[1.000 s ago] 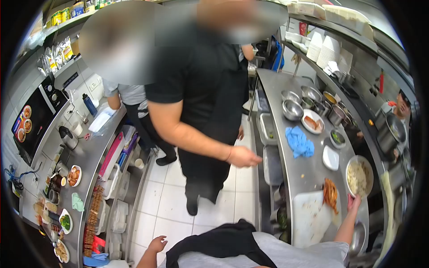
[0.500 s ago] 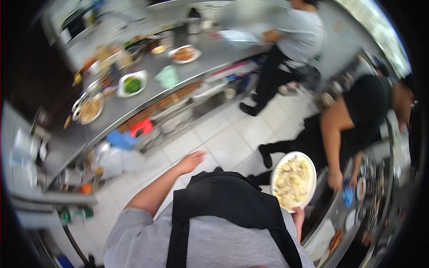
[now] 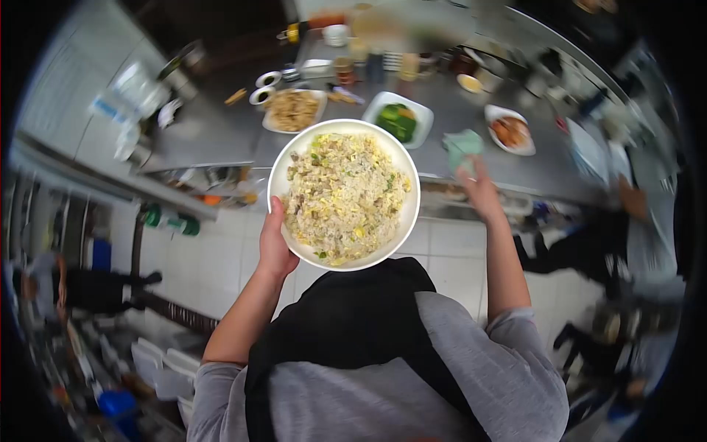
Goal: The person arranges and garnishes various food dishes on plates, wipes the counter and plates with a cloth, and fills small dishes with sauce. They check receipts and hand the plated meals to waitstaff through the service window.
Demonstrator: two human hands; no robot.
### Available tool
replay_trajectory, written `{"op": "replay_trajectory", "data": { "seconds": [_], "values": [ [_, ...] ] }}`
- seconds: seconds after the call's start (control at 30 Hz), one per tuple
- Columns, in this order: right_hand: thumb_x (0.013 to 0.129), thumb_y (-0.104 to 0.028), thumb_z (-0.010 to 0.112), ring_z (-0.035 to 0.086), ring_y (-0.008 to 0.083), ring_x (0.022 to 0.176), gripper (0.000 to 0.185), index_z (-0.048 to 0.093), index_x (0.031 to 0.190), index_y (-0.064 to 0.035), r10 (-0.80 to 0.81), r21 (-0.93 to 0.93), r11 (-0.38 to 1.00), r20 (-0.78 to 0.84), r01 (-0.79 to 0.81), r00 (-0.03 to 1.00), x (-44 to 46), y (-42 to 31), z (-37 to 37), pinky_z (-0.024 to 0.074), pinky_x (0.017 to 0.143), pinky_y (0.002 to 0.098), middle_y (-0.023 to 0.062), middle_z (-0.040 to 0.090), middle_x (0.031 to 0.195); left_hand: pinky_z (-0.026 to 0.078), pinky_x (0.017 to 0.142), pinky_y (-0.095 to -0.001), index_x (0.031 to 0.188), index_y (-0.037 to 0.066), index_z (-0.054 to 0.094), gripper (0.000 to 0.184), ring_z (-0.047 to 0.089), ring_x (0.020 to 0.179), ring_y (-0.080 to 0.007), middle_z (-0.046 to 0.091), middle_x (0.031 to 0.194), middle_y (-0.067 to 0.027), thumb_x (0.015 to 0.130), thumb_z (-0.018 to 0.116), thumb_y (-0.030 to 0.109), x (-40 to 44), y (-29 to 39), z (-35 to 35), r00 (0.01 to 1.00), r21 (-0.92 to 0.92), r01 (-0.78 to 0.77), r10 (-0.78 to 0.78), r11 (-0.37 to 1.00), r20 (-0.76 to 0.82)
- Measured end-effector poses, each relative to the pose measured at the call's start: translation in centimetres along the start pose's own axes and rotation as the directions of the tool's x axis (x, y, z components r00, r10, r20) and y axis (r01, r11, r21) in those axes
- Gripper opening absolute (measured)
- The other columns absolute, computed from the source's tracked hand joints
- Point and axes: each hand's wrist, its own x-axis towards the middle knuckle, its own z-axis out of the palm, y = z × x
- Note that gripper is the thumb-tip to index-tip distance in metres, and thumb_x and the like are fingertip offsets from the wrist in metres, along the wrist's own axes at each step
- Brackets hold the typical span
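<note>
A white round plate of fried rice (image 3: 352,199), with egg and green bits in it, is held level in front of my chest. My left hand (image 3: 275,247) grips its left rim, thumb over the edge and fingers underneath. My right hand (image 3: 480,190) stretches towards the counter with its fingers apart. Its fingertips overlap the lower edge of a folded green cloth (image 3: 462,145); blur hides whether they touch it.
Along the steel counter (image 3: 213,140) stand a dish of brown food pieces (image 3: 294,110), a dish of green vegetables (image 3: 398,121) and a dish of orange-brown food (image 3: 509,131). Small sauce bowls (image 3: 263,96) and jars line the back. People stand at both sides.
I have turned to face the counter. The plate of fried rice has passed from my right hand to my left. My right hand now reaches out near the green cloth.
</note>
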Motion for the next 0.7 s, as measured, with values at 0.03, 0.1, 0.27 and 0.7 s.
{"op": "replay_trajectory", "data": {
  "seconds": [0.03,0.1,0.27,0.7],
  "values": [
    [0.086,-0.038,0.061,0.037,0.0357,0.129,0.063,0.039,0.136,-0.0069,-0.151,-0.255,0.963,-0.266,0.082,0.952,5.6,5.1,0.8,0.0325,0.104,0.0434,0.0211,0.034,0.143,0.041,0.1,-0.0384,0.137,0.001,0.032,0.062,0.048,0.121,-0.0261,0.045,0.133,-0.0162,0.098,0.031,0.048,-0.4,-0.8,0.5,0.996,0.018,-0.085,0.086,0.996,-0.033],
    [0.087,-0.036,0.058,0.042,0.039,0.125,0.056,0.043,0.133,-0.0068,-0.355,-0.658,0.752,-0.456,-0.04,0.816,9.4,7.4,2.5,0.0334,0.103,0.0437,0.0232,0.041,0.137,0.04,0.101,-0.0388,0.138,0.001,0.03,0.062,0.047,0.122,-0.0267,0.044,0.134,-0.0165,0.098,0.031,0.049,-1.2,-0.8,1.2,0.981,0.034,-0.149,0.152,0.988,-0.122],
    [0.093,-0.021,0.049,0.052,0.0349,0.115,0.031,0.059,0.117,-0.0033,-0.397,-0.363,0.896,-0.388,0.258,0.832,8.5,13.4,-1.7,0.0399,0.098,0.0395,0.0209,0.057,0.121,0.039,0.102,-0.0426,0.139,0.003,0.029,0.064,0.045,0.123,-0.0302,0.041,0.136,-0.0174,0.097,0.031,0.051,-2.1,-2.6,3.0,0.934,0.015,-0.183,0.179,0.983,-0.308],
    [0.095,-0.039,0.047,0.057,0.0171,0.109,0.044,0.056,0.124,-0.0067,-0.145,0.222,0.931,0.953,-0.289,0.266,8.8,-19.4,13.5,0.047,0.092,0.0332,0.0102,0.063,0.11,0.042,0.099,-0.0412,0.138,0.001,0.028,0.059,0.049,0.119,-0.0276,0.045,0.131,-0.0169,0.098,0.034,0.044,-1.1,-2.9,-2.7,0.971,0.019,-0.061,0.063,0.998,-0.23]
  ]
}}
